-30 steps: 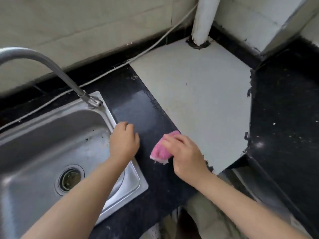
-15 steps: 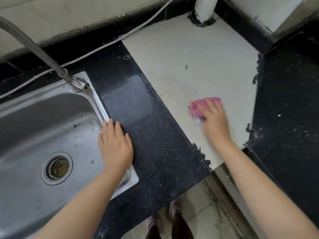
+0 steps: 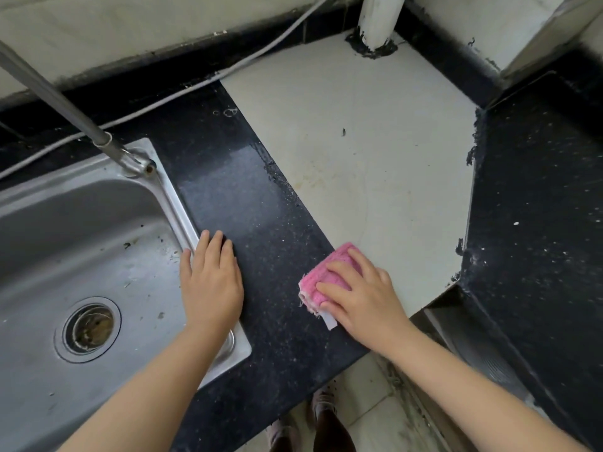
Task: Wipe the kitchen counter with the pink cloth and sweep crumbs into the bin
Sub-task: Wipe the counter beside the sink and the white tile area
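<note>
A folded pink cloth (image 3: pixel 323 278) lies on the counter where the black speckled stone (image 3: pixel 248 223) meets the pale tile panel (image 3: pixel 375 151). My right hand (image 3: pixel 365 295) presses down on the cloth with its fingers spread flat over it; a white tag sticks out under the palm. My left hand (image 3: pixel 212 282) rests flat on the black counter, fingers straight, its edge over the rim of the steel sink (image 3: pixel 49 386). Pale specks and crumbs dot the black counter. No bin is in view.
The sink has a drain (image 3: pixel 88 329) and a metal tap (image 3: pixel 65 102) reaching in from the left. A white cable (image 3: pixel 228 71) runs along the back wall. A white pipe (image 3: pixel 380 17) stands at the back. Another black counter (image 3: pixel 538 223) lies right, floor below.
My right hand has dragged the pink cloth back from the pale tile towards the front edge, onto the seam with the black stone. My left hand stays flat beside the sink.
</note>
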Available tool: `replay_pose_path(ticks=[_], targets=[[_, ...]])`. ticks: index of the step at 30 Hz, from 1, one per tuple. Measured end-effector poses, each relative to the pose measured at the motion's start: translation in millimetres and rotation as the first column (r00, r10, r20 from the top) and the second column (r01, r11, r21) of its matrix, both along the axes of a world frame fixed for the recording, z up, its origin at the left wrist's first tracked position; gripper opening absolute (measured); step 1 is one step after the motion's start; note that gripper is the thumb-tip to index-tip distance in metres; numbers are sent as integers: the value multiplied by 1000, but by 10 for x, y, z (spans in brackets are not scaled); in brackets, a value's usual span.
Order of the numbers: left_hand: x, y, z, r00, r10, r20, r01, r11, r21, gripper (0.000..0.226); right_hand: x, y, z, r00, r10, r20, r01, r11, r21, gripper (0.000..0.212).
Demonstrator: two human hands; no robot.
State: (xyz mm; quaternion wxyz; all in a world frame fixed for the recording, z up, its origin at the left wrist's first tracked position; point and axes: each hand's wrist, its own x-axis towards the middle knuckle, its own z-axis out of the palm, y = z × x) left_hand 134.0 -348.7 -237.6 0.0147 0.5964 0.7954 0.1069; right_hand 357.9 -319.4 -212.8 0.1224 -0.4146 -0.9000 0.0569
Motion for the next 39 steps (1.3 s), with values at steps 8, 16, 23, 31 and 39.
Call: replay_pose_path(ticks=[8, 16, 23, 31, 39], targets=[[-30, 28, -13, 986, -129, -110, 135, 990, 50, 41, 602, 1103, -45, 864, -503, -17, 503, 864, -27, 18], [-18, 29, 20, 968, -206, -141, 215, 975, 52, 42, 203, 94, 113, 953, -272, -136, 280, 959, 44, 38], [24, 56, 75, 952, -268, -150, 272, 962, 6, 54, 537, 425, -181, 967, -251, 28, 248, 965, 88, 60], [633, 239, 188, 904, -426, -41, 428, 898, 103, 46, 1099, 1166, 85, 804, -570, -170, 594, 789, 158, 36], [1267, 668, 100, 897, -437, 64, 435, 899, 44, 44, 920, 209, -162, 987, -156, -37, 160, 978, 134, 31]])
